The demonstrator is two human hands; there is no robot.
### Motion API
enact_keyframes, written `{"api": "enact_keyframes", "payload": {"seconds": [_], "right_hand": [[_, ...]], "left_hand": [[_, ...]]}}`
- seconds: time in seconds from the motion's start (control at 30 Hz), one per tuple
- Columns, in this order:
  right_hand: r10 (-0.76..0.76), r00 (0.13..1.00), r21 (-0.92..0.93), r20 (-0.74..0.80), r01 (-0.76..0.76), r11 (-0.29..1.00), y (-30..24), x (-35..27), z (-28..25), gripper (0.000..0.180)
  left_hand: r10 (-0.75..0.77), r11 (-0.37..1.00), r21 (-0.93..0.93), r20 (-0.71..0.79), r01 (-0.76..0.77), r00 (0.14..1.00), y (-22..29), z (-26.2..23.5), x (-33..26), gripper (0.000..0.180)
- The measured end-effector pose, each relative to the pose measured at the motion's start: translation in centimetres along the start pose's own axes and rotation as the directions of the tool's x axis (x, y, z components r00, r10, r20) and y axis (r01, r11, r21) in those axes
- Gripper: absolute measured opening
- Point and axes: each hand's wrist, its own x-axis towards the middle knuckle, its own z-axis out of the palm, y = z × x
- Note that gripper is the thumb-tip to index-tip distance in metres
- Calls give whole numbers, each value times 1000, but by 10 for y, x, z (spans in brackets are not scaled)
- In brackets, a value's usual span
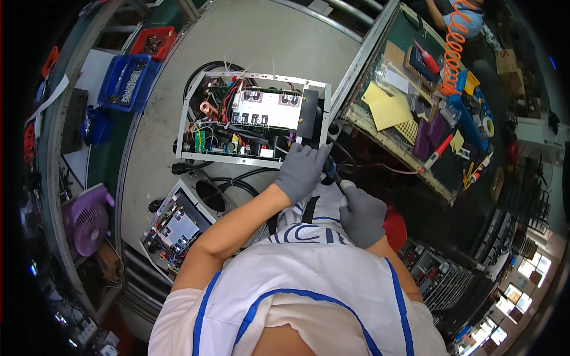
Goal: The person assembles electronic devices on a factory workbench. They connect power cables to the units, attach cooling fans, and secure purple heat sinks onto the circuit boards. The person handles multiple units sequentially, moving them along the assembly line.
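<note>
An open metal chassis [261,160] full of circuit boards, wires and a copper coil lies on the grey bench. My left hand [301,171], in a grey glove, reaches over its near right corner, fingers bent onto the frame edge. A white board with black parts [267,108] sits inside, beyond that hand. My right hand [363,215], also gloved, is closed close to my apron, thumb on top. Whatever it grips is mostly hidden. Just ahead of the thumb is a dark, bluish object [330,169] beside the chassis corner; its kind is unclear.
A second open chassis [178,228] stands near left, with black cables [237,178] between the two. Blue [126,83] and red [153,43] bins of small parts, and a purple fan [87,219], line the left. A cluttered green workbench [409,118] with an orange coiled hose [454,47] stands right.
</note>
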Motion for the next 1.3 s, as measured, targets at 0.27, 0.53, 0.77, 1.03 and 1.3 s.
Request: {"api": "enact_keyframes", "payload": {"seconds": [0.27, 0.53, 0.77, 1.03, 1.3], "right_hand": [[7, 1000, -25, -15, -8, 1000, -9, -9, 5, 42], [8, 991, -11, 131, -6, 1000, -3, 32, 0, 14], [-54, 877, 164, 477, -29, 986, 113, 211, 84, 26], [373, 771, 571, 516, -634, 521, 130, 158, 199, 33], [187, 743, 131, 642, -347, 929, 129, 135, 166, 36]], "left_hand": [[52, 998, -45, 43, -50, 998, -1, -4, -2, 68], [66, 997, -38, 23, -65, 998, -1, 5, -6, 71], [131, 991, 12, 74, -132, 989, 3, 4, -2, 70], [146, 973, 179, 0, -144, 989, 2, 5, -1, 58], [81, 974, 210, -6, -78, 997, 19, -2, 10, 73]]}}
